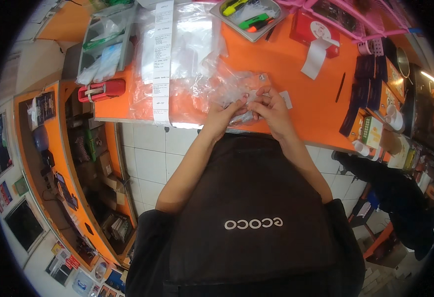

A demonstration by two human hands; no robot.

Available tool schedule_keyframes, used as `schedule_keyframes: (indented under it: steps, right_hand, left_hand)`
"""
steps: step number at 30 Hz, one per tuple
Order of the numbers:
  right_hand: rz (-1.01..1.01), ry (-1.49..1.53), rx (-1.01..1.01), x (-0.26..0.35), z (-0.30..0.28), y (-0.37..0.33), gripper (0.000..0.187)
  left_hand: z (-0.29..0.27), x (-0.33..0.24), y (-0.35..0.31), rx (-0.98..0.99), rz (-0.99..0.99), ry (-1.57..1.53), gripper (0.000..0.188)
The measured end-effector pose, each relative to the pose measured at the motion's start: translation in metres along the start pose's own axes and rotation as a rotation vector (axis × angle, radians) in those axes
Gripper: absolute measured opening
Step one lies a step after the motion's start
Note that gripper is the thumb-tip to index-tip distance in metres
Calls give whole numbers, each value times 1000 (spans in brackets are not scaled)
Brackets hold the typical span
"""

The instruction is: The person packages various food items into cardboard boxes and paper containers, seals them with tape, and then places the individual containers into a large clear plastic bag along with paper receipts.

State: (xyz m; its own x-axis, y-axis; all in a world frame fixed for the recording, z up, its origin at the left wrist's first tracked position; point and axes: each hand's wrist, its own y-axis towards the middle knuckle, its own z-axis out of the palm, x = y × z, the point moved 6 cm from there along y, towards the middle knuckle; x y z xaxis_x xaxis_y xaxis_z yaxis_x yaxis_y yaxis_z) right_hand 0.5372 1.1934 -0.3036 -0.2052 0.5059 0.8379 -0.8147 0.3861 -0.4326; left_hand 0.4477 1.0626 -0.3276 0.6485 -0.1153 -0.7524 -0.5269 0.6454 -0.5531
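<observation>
Orange covers the table point(321, 111), and its near edge runs just in front of the person's dark apron point(256, 198). At that edge, near the middle, lies a crumpled clear plastic bag point(225, 84). Both hands grip it: the left hand point(223, 118) with its fingers curled in, the right hand point(272, 108) with thumb and bent fingers pinching (whether something small sits between them, I cannot tell). To the left, a long printed paper strip point(161, 94) lies over clear plastic sheets point(192, 32). Farther left are a grey bin point(128, 42) and, nearer, a red case point(112, 89). On the far side stands a metal tray point(233, 26) of markers; to its right, a red box point(301, 30) and a black pen point(340, 87). White floor tiles point(147, 161) show below, beside an orange shelf unit point(62, 136) on the left.
</observation>
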Motion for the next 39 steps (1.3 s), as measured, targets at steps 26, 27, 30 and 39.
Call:
schedule_keyframes:
  steps: [26,27,30,39]
  right_hand:
    - [-195,-65,-148,14,-33,21,29]
    - [-290,13,-177,14,-43,26,29]
    - [-345,-63,-212,14,-89,49,24]
    - [-369,-31,225,140,-34,-23,18]
  left_hand:
    - [44,-64,-9,145,834,986,49]
    - [44,-61,-8,136,860,1026,51]
    - [24,-47,-14,138,920,1110,53]
    - [-263,57,-115,-1115,434,526,47]
